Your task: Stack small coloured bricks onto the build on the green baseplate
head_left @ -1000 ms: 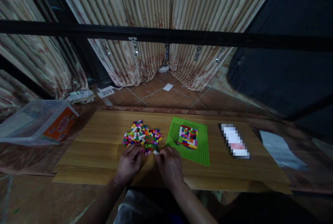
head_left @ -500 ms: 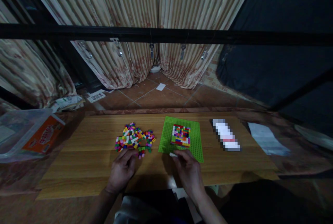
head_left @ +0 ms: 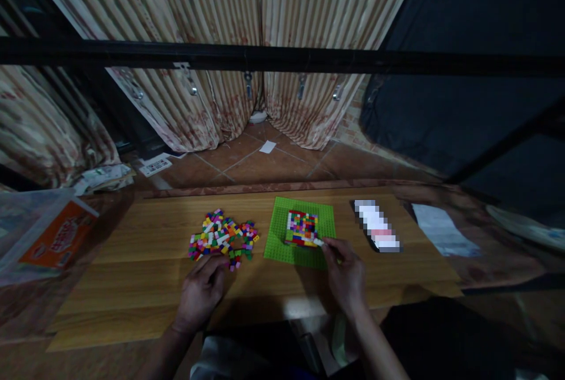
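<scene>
A green baseplate (head_left: 279, 237) lies on the wooden table (head_left: 145, 250), with a block of multicoloured small bricks (head_left: 302, 228) built on it. My right hand (head_left: 346, 274) pinches a small white brick (head_left: 318, 242) at the near right corner of that block. To the left lies a loose pile of coloured bricks (head_left: 223, 237). My left hand (head_left: 200, 292) rests on the table at the pile's near edge, fingers curled and touching the bricks; whether it holds one is hidden.
A blurred white-and-dark flat object (head_left: 376, 226) lies right of the baseplate, with a white sheet (head_left: 444, 230) beyond it. A clear plastic box with an orange label (head_left: 48, 239) stands at the far left. A black bar (head_left: 282, 59) crosses the view above; curtains hang behind.
My right hand has carried the white brick from beside the loose pile rightward to the built block on the baseplate. The left hand has stayed by the pile.
</scene>
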`<action>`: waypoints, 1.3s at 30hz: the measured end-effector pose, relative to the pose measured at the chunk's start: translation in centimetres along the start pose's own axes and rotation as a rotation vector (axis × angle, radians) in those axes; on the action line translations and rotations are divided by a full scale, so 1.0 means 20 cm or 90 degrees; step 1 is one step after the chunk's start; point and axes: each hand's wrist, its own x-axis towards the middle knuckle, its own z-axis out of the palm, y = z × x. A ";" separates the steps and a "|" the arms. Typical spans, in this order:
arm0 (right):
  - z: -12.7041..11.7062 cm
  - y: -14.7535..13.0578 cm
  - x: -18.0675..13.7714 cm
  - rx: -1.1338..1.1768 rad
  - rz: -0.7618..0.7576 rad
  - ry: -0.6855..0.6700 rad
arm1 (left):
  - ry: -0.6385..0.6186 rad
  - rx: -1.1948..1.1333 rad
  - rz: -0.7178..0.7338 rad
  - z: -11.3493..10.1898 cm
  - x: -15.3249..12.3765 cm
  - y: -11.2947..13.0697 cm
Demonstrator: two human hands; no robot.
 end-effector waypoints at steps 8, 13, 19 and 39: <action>0.09 -0.09 0.04 -0.014 -0.056 -0.029 | 0.000 0.007 0.011 0.00 0.00 -0.01; 0.16 -0.06 0.09 -0.040 -0.122 -0.015 | 0.003 0.009 0.014 0.01 0.00 -0.01; 0.20 -0.02 0.10 -0.116 -0.208 -0.025 | 0.000 0.005 0.008 0.00 0.00 -0.01; 0.19 -0.06 0.10 -0.360 -0.358 -0.060 | 0.004 0.010 0.030 0.01 0.00 -0.03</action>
